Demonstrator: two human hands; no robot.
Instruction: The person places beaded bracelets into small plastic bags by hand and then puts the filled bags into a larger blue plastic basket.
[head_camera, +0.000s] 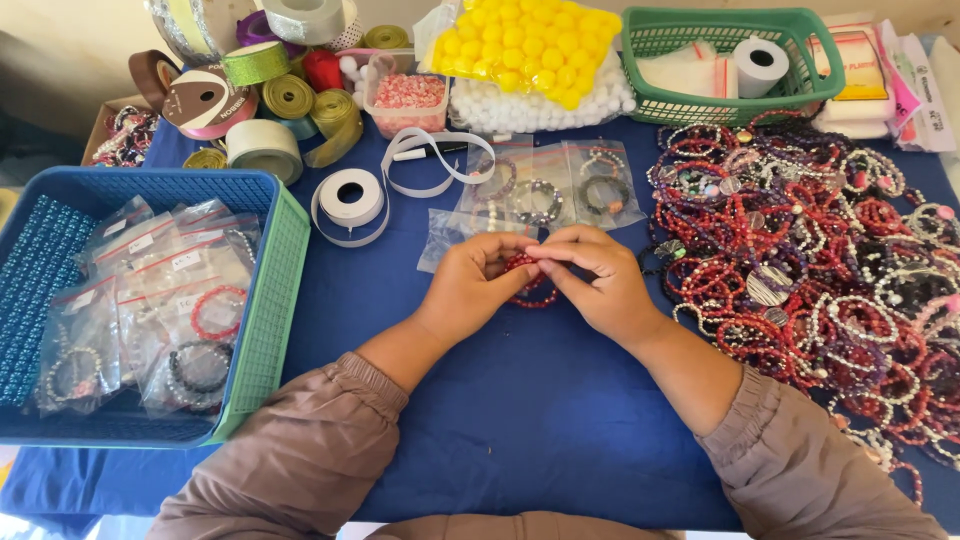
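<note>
Sleeves nearest cam, both hands pinching a red bead bracelet (530, 280) mid-counter
Taupe sleeves (300, 450) at bottom edge; left hand (470, 285) and right hand (600, 280) meet fingertip to fingertip over the blue counter (520, 420), each closed on the red bead bracelet, which is partly hidden between them and hangs just above the cloth. Clear bags with bracelets (555, 185) lie just beyond the hands. Big pile of red, purple and white bracelets (810, 250) right of the right hand, near it. Blue basket (150, 185) with green side at left holds bagged bracelets, well apart from the hands. White ribbon spool (350, 195) between basket and bags. Ribbon rolls, yellow pom-poms (530, 45), green basket (720, 60) along the far edge
</note>
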